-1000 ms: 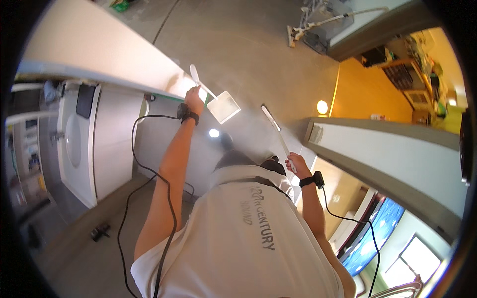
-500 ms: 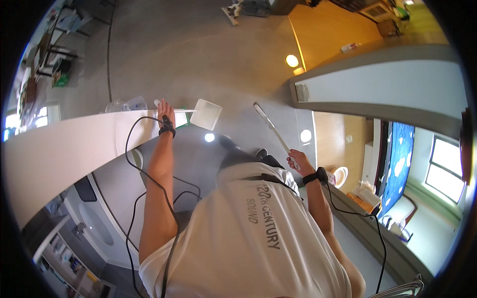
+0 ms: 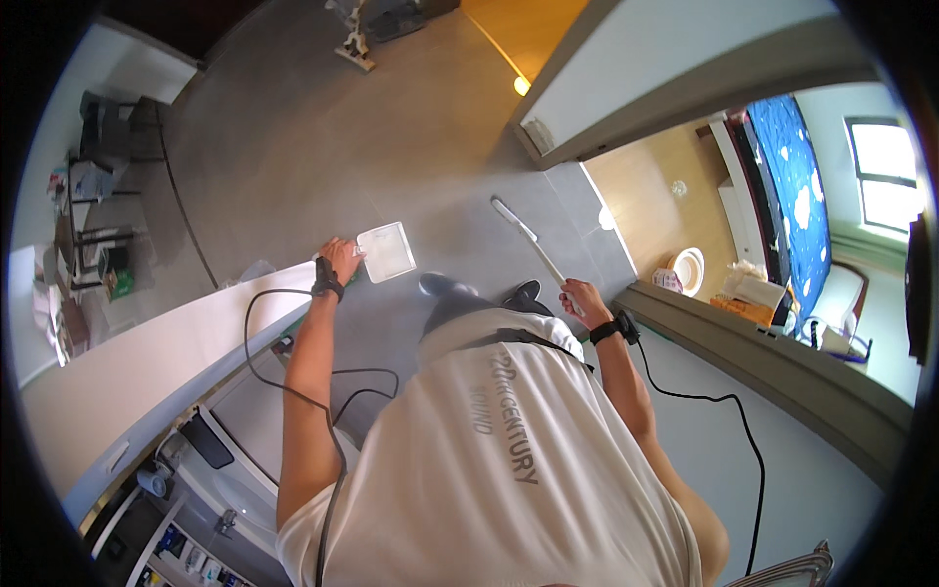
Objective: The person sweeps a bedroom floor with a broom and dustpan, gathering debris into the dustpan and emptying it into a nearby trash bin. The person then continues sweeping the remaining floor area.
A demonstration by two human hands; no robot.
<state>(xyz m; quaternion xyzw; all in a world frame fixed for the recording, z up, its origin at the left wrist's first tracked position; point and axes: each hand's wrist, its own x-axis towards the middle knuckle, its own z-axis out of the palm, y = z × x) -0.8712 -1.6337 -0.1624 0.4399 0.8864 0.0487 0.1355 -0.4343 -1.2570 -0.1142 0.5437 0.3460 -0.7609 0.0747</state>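
Observation:
My left hand (image 3: 340, 257) is closed round the handle end of a white dustpan (image 3: 388, 253), next to the end of a pale wall. The pan's square tray faces up, to the right of my fingers. On the right, my right hand (image 3: 585, 302) grips the handle of a long white brush (image 3: 533, 245). Its slim head points forward and left, over the grey floor. The tray and the brush head are apart. Both wrists wear black straps with black cables.
The pale wall (image 3: 166, 362) runs along my left, with a washbasin (image 3: 245, 494) behind it. To the right, a grey-edged partition (image 3: 685, 88) borders a doorway into a room with a blue bed (image 3: 787, 196). A white round bin (image 3: 688, 269) stands there. My shoes (image 3: 526, 293) are below.
My view has turned and moved forward. My left hand, flat-looking with extended fingers before, is now curled at the dustpan handle. The right hand keeps hold of the brush.

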